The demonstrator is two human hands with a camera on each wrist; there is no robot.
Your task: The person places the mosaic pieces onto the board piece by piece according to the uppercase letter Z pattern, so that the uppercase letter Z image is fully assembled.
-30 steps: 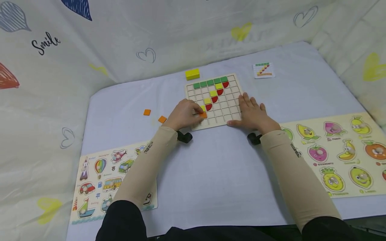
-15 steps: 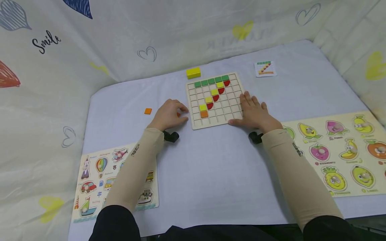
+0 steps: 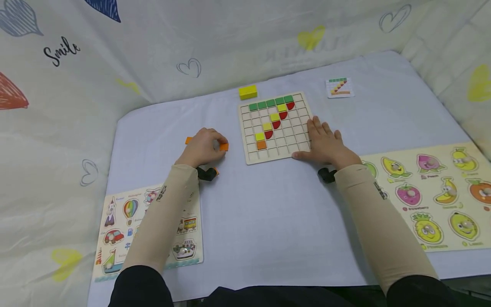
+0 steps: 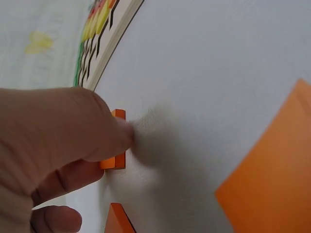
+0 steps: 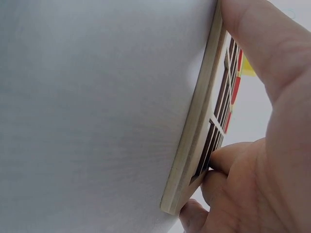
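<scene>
My left hand (image 3: 203, 147) pinches an orange square tile (image 3: 224, 147) between thumb and fingers, left of the board. In the left wrist view the held tile (image 4: 119, 162) stands on edge, close over the white cloth. Another orange tile (image 3: 189, 140) shows behind the knuckles, and one (image 4: 277, 179) lies large near the left wrist camera. The wooden grid board (image 3: 287, 132) bears green squares (image 3: 271, 103) along its top row, a diagonal of yellow squares (image 3: 267, 126) and red quarter-rounds (image 3: 276, 125), and one orange square (image 3: 261, 145). My right hand (image 3: 326, 143) rests along the board's right edge, fingers extended, thumb at the near corner.
A yellow block (image 3: 247, 92) sits behind the board. Farther right lies a pattern card (image 3: 339, 88) with a similar coloured figure. A vehicle puzzle board (image 3: 184, 234) lies under my left forearm, and a fruit puzzle board (image 3: 437, 204) is at the right.
My left hand has let go of the orange square on the board and moved left off it. It now pinches another orange tile. My right hand has stayed at the board's edge.
</scene>
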